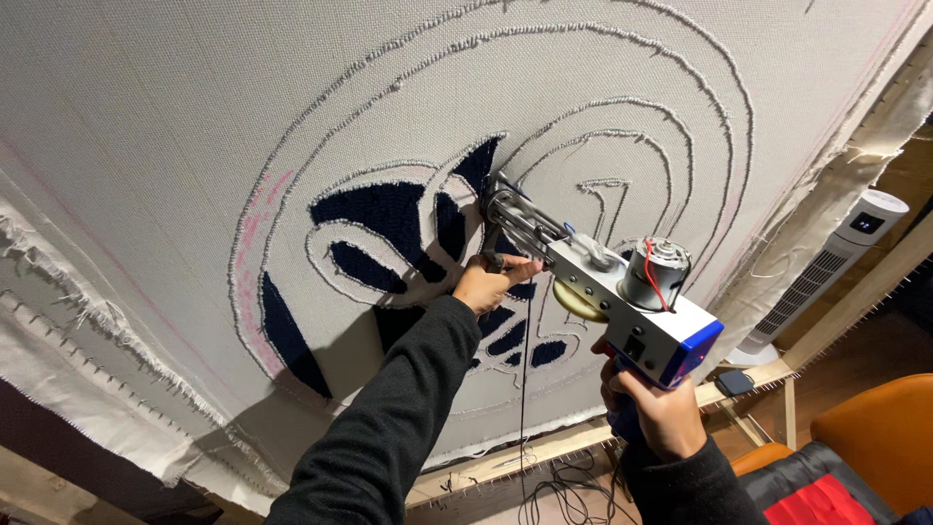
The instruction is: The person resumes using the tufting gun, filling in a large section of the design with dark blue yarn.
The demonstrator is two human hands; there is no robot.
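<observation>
While one tufting gun (pixel 607 292) presses its needle end against the stretched grey cloth (pixel 175 117), two hands hold it: the left hand (pixel 491 282) has its grip clamped on the front handle beside the needle, and the right hand (pixel 656 408) is closed around the rear handle below the motor. Several dark blue tufted patches (pixel 384 214) sit inside white yarn outlines. One white tower fan (pixel 826 272) stands at right, near one orange chair (pixel 880 428).
</observation>
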